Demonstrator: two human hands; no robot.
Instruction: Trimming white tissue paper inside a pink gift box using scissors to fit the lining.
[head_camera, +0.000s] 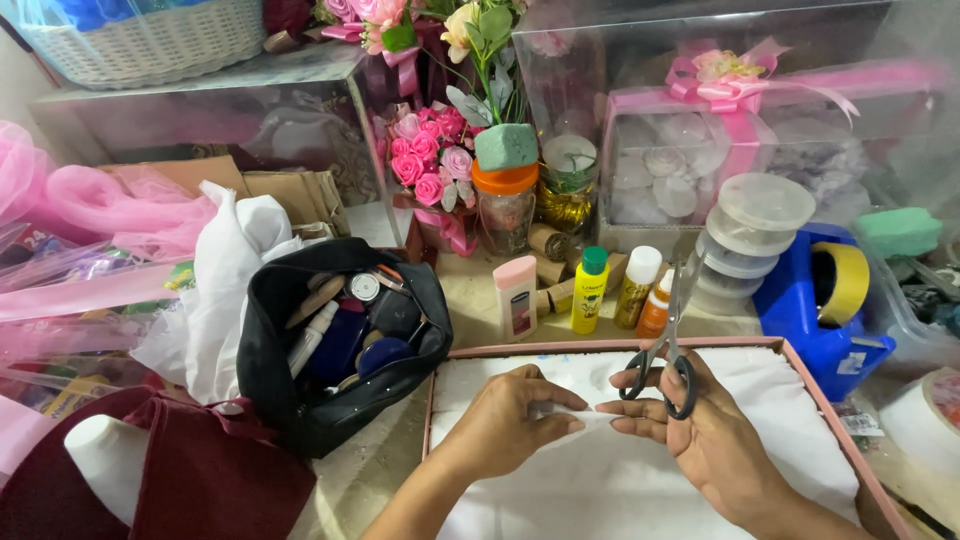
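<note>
My left hand (510, 420) pinches a small bit of white paper (590, 418), and the fingertips of my right hand (700, 430) pinch the other end of it, so both grips are closed on the same bit. It sits just above the white sheet (640, 480) that lines the flat pink box (600, 346) in front of me on the worktop. My right hand also carries the scissors (668, 350), with my fingers through the black loops and the blades pointing up and away, near the little yellow bottle (590, 290) and the stack of clear tubs (750, 235). The blades look closed, but I cannot be sure because they are thin and shiny. To do this well, I think I should keep the paper bit tight and flat between my two hands, so it does not fold or rip. I should keep the sharp tips pointing away from my left fingers. I should go slow, because holding scissors and paper in one hand is tricky. The open black pouch (340, 340) sits to my left, apart from my hands.
</note>
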